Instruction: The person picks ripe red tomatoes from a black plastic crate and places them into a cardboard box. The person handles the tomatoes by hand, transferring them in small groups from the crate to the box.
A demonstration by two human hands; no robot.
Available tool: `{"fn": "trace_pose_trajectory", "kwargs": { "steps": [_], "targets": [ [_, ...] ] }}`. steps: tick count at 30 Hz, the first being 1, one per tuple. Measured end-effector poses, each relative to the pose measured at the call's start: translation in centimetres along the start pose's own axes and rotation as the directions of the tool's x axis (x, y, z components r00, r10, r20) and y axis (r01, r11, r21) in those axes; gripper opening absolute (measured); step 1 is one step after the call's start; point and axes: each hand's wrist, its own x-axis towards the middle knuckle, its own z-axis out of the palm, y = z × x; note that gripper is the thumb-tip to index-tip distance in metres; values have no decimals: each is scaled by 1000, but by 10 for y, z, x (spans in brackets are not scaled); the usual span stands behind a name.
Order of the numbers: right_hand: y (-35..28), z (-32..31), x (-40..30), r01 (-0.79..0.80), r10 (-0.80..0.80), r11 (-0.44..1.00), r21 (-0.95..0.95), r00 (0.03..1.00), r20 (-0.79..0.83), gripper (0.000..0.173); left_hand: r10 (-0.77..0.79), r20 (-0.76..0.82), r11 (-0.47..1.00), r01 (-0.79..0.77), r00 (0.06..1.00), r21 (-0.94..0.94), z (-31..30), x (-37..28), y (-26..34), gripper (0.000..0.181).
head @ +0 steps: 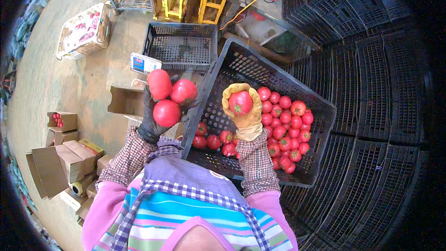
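Observation:
My left hand [150,127], in a dark glove, holds three red tomatoes [167,113] together, to the left of a black plastic crate [271,67]. In a tan work glove, my right hand [246,125] cups a single tomato [240,103] above that crate, its green calyx facing up. A pile of tomatoes [279,132] fills the crate's right side. A smaller group of tomatoes [213,142] lies along the near left edge, partly hidden by my right sleeve. Perforated crate floor shows between the two groups.
An open cardboard box [126,100] stands left of my left hand, near a scale display [144,63]. Beyond is another black crate [183,47]. Stacked black crates [362,94] wall off the right. Cardboard boxes [75,158] lie at left. An orange cable [244,9] runs behind.

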Motion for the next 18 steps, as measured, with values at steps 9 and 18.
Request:
{"fn": "trace_pose_trajectory", "kwargs": {
  "steps": [9, 18],
  "targets": [
    [65, 100, 4, 329, -497, 320, -889, 857, 138, 25, -73, -24, 993, 71, 997, -93, -3, -7, 10, 73],
    [210, 110, 35, 152, -379, -40, -988, 912, 156, 32, 11, -90, 1000, -10, 996, 6, -103, -72, 98, 65]
  ]
}}
